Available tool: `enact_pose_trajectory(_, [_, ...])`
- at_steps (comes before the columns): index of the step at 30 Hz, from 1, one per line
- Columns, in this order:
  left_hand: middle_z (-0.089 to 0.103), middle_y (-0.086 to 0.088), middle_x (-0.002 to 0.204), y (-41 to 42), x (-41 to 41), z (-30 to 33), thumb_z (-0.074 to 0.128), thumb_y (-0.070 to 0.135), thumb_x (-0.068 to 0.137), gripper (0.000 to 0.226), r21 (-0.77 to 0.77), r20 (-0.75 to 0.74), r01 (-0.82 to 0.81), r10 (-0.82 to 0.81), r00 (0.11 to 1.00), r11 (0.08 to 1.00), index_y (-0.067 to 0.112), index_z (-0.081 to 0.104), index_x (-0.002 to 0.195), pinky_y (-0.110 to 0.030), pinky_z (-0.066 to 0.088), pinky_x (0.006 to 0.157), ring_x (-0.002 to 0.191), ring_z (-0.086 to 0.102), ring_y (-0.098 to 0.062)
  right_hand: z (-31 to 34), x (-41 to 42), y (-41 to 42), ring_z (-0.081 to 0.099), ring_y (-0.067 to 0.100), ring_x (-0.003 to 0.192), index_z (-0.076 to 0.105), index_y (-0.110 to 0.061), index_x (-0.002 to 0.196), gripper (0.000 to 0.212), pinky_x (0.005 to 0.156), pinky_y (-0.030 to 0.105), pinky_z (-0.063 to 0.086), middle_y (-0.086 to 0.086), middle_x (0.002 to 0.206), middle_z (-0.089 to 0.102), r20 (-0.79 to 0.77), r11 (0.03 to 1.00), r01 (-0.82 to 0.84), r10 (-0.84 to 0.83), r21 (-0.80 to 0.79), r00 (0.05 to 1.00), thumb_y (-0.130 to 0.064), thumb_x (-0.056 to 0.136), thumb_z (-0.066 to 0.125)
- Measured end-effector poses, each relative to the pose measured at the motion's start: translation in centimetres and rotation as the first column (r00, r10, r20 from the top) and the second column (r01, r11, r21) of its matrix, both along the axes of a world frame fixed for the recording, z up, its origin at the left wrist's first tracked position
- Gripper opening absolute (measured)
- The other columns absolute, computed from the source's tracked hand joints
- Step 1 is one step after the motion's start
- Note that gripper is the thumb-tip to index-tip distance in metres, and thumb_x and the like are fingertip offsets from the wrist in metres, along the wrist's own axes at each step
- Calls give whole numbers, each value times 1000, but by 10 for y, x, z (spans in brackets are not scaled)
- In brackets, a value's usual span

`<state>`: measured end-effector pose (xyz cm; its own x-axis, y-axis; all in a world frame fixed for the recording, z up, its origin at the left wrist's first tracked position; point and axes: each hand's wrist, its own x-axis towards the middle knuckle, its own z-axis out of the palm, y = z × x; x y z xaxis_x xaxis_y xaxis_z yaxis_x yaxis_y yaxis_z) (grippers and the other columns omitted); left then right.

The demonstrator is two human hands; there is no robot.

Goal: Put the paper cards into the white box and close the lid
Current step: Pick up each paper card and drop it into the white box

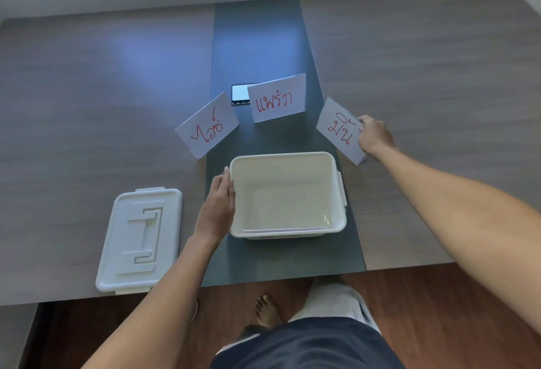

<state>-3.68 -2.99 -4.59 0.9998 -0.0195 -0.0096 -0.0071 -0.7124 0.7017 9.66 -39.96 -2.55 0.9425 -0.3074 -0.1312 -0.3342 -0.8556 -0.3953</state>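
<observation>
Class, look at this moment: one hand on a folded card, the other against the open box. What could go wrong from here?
1. The right hand pinches only the edge of the right card; it may slip or crease.
2. The phone lies right behind the middle card and could get knocked.
3. The lid sits near the table's front edge; the left hand's forearm might nudge it off.

a grey wood-grain table (87, 99) with a dark centre strip carries an open white box (288, 234), its lid (140, 240) at left, three folded paper cards (278, 99) and a phone (240, 94).
</observation>
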Motion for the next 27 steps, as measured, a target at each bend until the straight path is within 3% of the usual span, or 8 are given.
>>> enact_pose_trajectory(6, [48, -2, 131, -1, 0, 1, 26, 29, 107, 50, -14, -12, -7, 7, 1000, 1000, 10, 28, 154, -31, 45, 89, 110, 56, -19, 32, -16, 21, 64, 35, 105, 64, -10, 120, 29, 72, 28, 42, 15, 119, 69, 271, 987, 48, -89, 154, 959, -13, 100, 43])
enact_pose_trajectory(12, [48, -6, 130, 0, -1, 0, 28, 25, 107, 49, -34, -17, -5, 4, 1000, 999, 8, 28, 153, -30, 44, 90, 106, 54, -17, 76, -55, 49, 67, 18, 107, 64, -9, 125, 30, 87, 19, 51, 6, 118, 72, 496, 925, -139, -60, 354, 866, -17, 100, 50])
enact_pose_trajectory(15, [47, -6, 130, 1, 1, -3, 27, 24, 107, 49, -36, -26, -2, 1, 1000, 999, 8, 28, 153, -24, 39, 90, 107, 54, -17, 96, -80, 67, 65, 7, 105, 65, -13, 127, 30, 81, 3, 48, -5, 115, 70, 482, 868, -232, -10, 440, 876, -21, 101, 53])
enact_pose_trajectory(18, [47, -8, 128, 1, 0, -3, 27, 23, 107, 49, -41, -25, 7, -8, 1000, 999, 6, 27, 153, -24, 40, 91, 108, 54, -20, 108, -103, 79, 66, 3, 106, 66, -16, 127, 30, 85, 6, 50, -7, 118, 71, 426, 826, -286, 62, 486, 903, -24, 99, 56])
enact_pose_trajectory(22, [48, -13, 127, 1, 0, -1, 28, 19, 107, 48, -33, -10, 28, -29, 1000, 999, 2, 27, 152, -33, 46, 97, 108, 54, -23, 113, -137, 84, 65, 0, 105, 67, -18, 125, 29, 84, 1, 45, -9, 115, 70, 375, 809, -356, 183, 468, 909, -20, 98, 59])
enact_pose_trajectory(27, [48, -13, 127, 0, 0, -2, 28, 21, 107, 49, -42, -9, 24, -24, 1000, 999, 3, 27, 152, -22, 40, 92, 106, 53, -19, 93, -163, 83, 64, 8, 108, 67, -21, 125, 30, 87, 7, 49, -6, 119, 70, 234, 795, -430, 363, 428, 902, -16, 97, 59])
